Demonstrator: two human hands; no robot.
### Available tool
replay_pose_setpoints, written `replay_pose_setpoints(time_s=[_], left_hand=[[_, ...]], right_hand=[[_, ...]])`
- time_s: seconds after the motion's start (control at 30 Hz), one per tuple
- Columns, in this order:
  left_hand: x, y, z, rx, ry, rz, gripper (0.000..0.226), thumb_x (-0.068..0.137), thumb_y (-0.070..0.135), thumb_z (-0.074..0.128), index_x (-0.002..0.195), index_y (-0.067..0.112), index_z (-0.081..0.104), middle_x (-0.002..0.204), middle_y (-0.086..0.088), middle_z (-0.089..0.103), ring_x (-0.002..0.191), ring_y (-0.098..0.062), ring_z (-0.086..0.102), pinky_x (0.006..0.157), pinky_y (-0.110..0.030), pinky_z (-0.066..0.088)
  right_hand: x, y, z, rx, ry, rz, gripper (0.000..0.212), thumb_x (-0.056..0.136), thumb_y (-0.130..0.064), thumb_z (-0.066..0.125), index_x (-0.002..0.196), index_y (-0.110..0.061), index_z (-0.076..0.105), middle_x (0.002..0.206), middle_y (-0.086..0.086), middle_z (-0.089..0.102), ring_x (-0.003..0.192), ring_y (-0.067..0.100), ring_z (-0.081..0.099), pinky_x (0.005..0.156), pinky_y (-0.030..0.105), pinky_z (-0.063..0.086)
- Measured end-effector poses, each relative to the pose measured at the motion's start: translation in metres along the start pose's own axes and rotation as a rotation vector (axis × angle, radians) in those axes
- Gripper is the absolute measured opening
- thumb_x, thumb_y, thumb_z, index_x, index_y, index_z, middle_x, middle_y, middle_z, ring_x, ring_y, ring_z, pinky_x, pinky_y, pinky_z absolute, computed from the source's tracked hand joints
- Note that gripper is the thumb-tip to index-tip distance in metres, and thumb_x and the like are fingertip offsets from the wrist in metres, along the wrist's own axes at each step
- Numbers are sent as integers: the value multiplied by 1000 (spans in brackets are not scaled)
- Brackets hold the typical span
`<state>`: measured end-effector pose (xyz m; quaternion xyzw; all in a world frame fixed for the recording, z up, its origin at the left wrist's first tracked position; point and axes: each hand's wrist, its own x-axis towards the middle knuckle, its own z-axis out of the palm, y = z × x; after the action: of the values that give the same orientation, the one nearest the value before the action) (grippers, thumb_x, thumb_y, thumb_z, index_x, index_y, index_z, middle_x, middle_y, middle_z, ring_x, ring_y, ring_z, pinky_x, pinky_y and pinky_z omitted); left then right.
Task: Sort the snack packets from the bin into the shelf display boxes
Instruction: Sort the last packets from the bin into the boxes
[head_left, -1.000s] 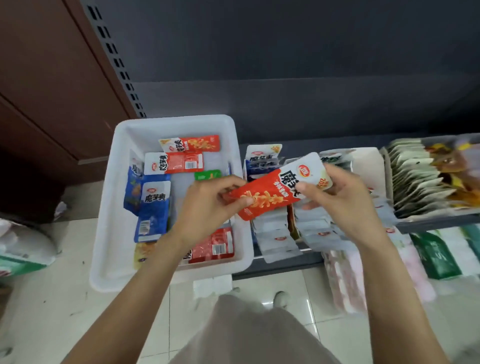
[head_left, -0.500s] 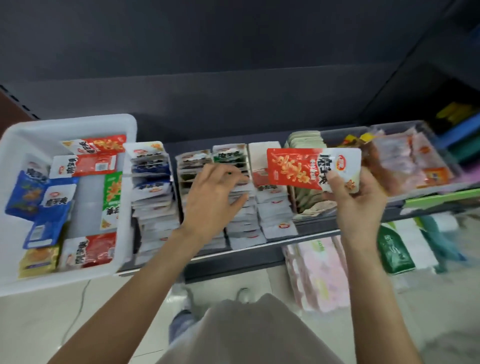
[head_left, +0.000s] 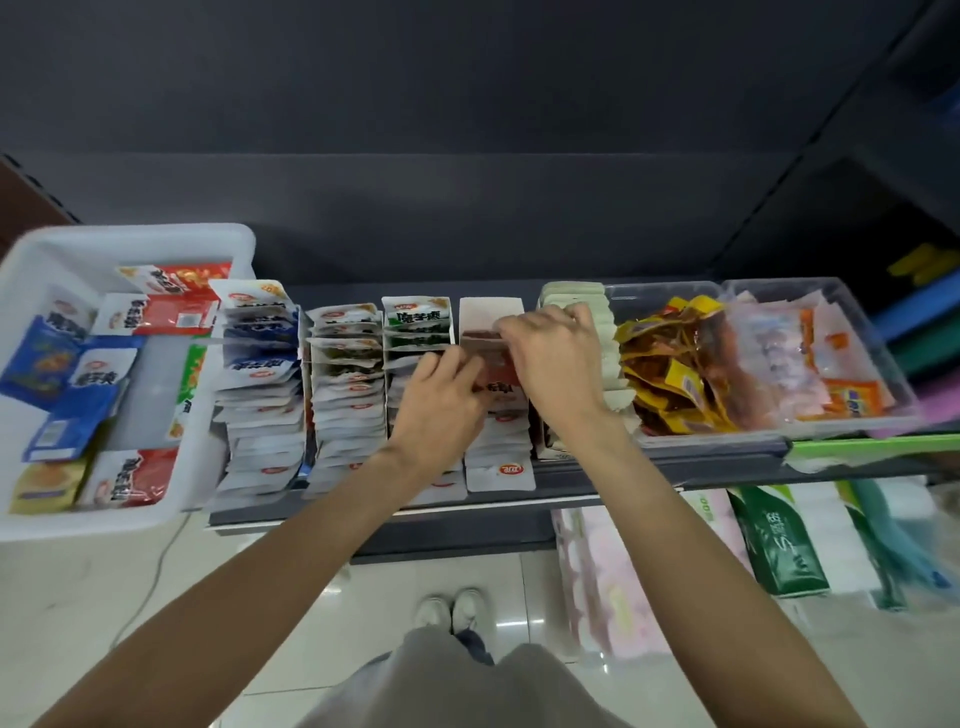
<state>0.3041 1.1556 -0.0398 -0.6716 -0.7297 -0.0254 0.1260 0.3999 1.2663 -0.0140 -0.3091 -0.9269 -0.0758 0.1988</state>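
Both hands meet over the fourth display box (head_left: 491, 312), left hand (head_left: 441, 400) and right hand (head_left: 550, 358) pinching the red packet (head_left: 493, 364) between their grips.

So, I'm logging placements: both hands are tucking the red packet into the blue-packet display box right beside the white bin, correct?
Not quite. In the head view both hands, left hand and right hand, work the red packet into the red-packet display box, fourth from the white bin.

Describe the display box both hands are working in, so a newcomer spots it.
On the shelf, right of the white bin, stands a row of display boxes. It's the fourth box from the bin, under both hands. Only it holds red packets; its neighbours hold green and pale ones.
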Motion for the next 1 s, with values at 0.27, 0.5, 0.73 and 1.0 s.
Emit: replay_pose_setpoints(time_s=[0.27,0.5,0.73,1.0], left_hand=[[-5,-6,11,-29,119,14,12,67,14,77,61,24,72,71,7,63,77,-19,51,69,-30,28],[-18,-14,0,-188,217,-2,6,78,26,70,75,24,75,81,6,64,85,-17,46,73,-27,32],[-107,-77,-46,-562,330,-429,23,90,33,55,98,21,72,88,10,70,80,-5,59,70,-19,48],[-223,-223,-40,-484,143,-983,17,85,18,67,101,21,72,102,5,70,83,-13,61,71,-26,47]], right_hand=[[16,-10,-17,-255,-513,-244,28,90,-3,39,74,-18,57,83,0,66,81,21,61,92,35,30],[5,-7,-32,62,-494,-142,26,93,-28,54,117,-27,63,107,-2,68,103,21,54,90,35,33],[17,-81,-65,872,-335,-68,21,93,-25,59,112,-29,68,93,-20,68,79,-10,59,72,5,42],[50,-243,-18,805,-498,-423,22,95,-20,55,113,-20,68,106,-5,71,87,5,65,76,24,52]])
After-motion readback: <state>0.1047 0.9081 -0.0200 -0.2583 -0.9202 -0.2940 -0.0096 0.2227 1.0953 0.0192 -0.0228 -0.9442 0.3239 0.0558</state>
